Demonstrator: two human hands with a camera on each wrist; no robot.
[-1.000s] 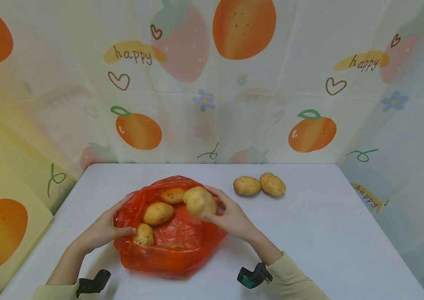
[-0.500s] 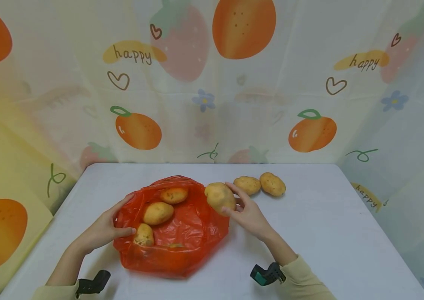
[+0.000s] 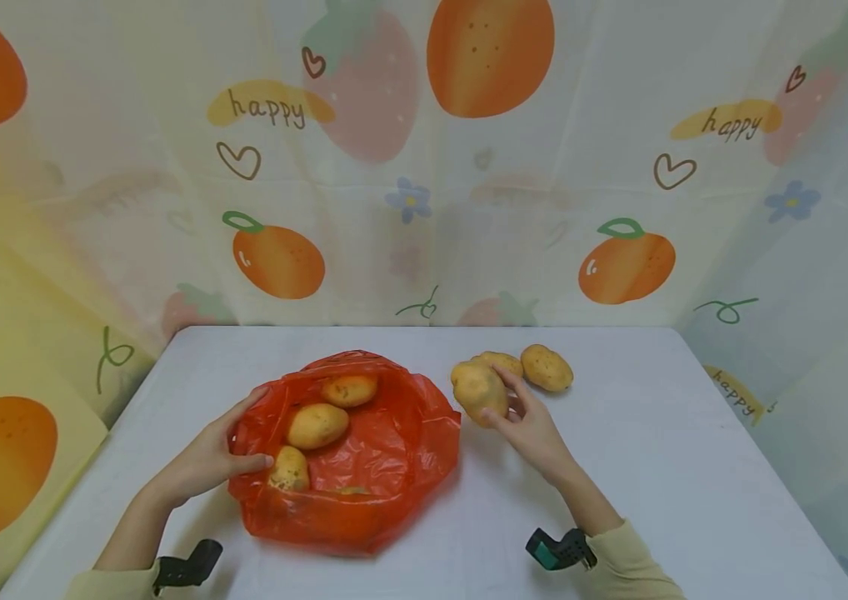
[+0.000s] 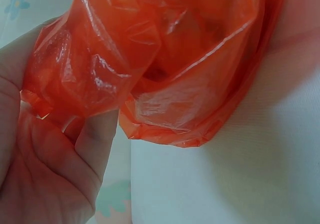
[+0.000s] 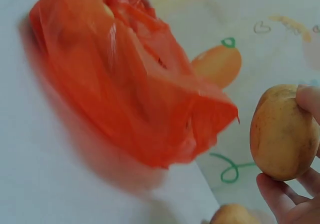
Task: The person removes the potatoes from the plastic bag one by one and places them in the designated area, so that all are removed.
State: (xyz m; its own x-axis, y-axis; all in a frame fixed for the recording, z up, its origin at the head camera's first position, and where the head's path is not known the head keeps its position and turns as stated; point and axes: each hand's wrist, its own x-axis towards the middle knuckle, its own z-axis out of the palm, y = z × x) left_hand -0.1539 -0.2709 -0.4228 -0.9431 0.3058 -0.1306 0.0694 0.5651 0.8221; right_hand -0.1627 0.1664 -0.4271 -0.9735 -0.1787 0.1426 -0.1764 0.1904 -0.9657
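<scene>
A red plastic bag [image 3: 424,442] sits with its mouth open on the table, left of centre. My left hand [image 3: 207,457] grips its left rim, thumb over the edge and fingers behind the film; in the left wrist view the fingers are partly hidden by the bag [image 4: 190,74]. Inside, a potato [image 3: 349,390], a second potato [image 3: 317,426] and a third potato [image 3: 289,471] show, plus a sliver of another. My right hand [image 3: 540,433] holds a potato [image 3: 478,392] between thumb and fingers, above the table just right of the bag.
Behind the held potato lie two more on the table: a partly hidden potato [image 3: 502,361] and, to its right, another potato [image 3: 546,367]. The white table [image 3: 664,450] meets a fruit-printed curtain [image 3: 484,275] at its back edge. Black devices are worn on both wrists.
My right hand has carried the potato out of the bag's mouth and rightward, towards the two on the table. My left hand keeps its grip on the bag and stays in place.
</scene>
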